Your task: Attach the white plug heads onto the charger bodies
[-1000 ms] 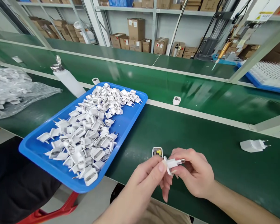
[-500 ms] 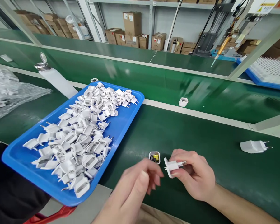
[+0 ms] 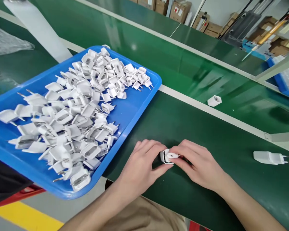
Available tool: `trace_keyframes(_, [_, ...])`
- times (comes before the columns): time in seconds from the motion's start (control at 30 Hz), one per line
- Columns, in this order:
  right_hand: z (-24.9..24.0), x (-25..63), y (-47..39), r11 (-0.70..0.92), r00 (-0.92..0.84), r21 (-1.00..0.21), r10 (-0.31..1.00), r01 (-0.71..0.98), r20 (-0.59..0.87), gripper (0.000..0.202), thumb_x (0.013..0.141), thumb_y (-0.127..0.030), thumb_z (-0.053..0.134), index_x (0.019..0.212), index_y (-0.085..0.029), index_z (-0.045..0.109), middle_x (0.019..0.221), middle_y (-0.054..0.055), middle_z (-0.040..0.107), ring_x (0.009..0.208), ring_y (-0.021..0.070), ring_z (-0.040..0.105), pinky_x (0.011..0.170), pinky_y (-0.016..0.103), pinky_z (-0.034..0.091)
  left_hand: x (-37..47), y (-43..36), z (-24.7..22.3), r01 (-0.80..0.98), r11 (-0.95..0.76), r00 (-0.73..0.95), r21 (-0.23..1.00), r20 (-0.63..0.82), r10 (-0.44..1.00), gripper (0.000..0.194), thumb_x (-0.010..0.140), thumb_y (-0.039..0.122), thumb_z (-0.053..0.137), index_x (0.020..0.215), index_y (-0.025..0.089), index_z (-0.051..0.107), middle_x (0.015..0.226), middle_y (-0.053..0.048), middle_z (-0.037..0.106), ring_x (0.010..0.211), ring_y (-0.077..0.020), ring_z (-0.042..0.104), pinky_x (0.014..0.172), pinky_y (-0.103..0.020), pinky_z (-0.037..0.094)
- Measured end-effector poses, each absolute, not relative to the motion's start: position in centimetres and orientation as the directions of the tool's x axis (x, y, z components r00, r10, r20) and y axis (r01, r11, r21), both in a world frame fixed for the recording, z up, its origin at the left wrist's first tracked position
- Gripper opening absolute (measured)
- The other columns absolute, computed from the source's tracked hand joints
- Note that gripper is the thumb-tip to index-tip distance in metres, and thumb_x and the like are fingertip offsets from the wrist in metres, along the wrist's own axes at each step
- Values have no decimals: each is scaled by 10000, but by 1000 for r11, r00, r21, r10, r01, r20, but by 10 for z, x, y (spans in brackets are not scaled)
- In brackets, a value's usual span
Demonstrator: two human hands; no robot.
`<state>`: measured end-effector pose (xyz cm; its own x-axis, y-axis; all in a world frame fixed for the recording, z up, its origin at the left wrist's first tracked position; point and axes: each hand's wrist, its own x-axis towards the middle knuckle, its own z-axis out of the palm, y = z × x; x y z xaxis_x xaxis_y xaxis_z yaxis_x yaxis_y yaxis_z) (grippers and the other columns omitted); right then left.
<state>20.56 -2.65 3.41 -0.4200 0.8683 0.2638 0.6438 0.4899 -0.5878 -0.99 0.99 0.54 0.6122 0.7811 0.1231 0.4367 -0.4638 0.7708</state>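
My left hand [image 3: 144, 160] grips a small white charger housing [image 3: 162, 157] between thumb and fingers, low over the green bench. From the right, my right hand [image 3: 195, 160] pinches a white plug cover [image 3: 170, 155] with a round two-pin end. The cover sits against the housing's open end, a dark gap showing along one side; whether it is seated I cannot tell. My fingers hide most of the pins. A blue tray [image 3: 127, 128] to the left carries a heap of similar white plug covers [image 3: 86, 106].
A complete-looking white charger [image 3: 269, 158] lies on the bench at right. Another white housing [image 3: 214, 100] rests on the pale ledge. Behind the tray leans a white bottle [image 3: 40, 32], with a clear plastic bag [image 3: 9, 40] at far left. A sloping frame post [image 3: 276, 69] stands at right.
My left hand has picked up the housing from the bench. The right hand has brought the plug cover against it. The view has shifted closer to the bench.
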Motion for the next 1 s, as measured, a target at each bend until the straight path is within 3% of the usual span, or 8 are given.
trace_keyframes(0.27, [27,205,-31,571,-476,-503,820,649,317,214,1014,-73,572,1187,-192,613,940,69,703,752,179,590,669,329,492,-10,8,2,380,-451,607,808,150,780,172,969,305,713,1105,235,635,1127,7,696,962,-192,584,832,-349,368])
trace_keyframes(0.53, [32,198,-35,544,-465,-440,839,715,282,228,990,-29,569,1160,-175,615,908,73,698,742,188,580,654,344,480,-10,8,4,364,-436,608,823,145,780,159,994,337,679,1104,234,628,1124,11,688,966,-186,577,837,-350,359])
trace_keyframes(0.87, [33,190,-38,411,-386,-544,907,731,167,246,996,-6,503,1128,-187,603,878,56,654,720,177,518,637,326,418,-10,10,4,364,-453,628,814,145,765,137,1015,334,653,1108,245,607,1113,36,684,949,-166,576,814,-345,330])
trace_keyframes(1.0, [32,199,-40,352,-354,-628,926,694,128,215,1027,-183,604,1235,-232,578,936,40,634,773,181,551,674,320,461,-11,9,3,378,-423,617,824,117,778,152,1002,324,672,1107,236,607,1094,30,682,946,-172,575,836,-342,337])
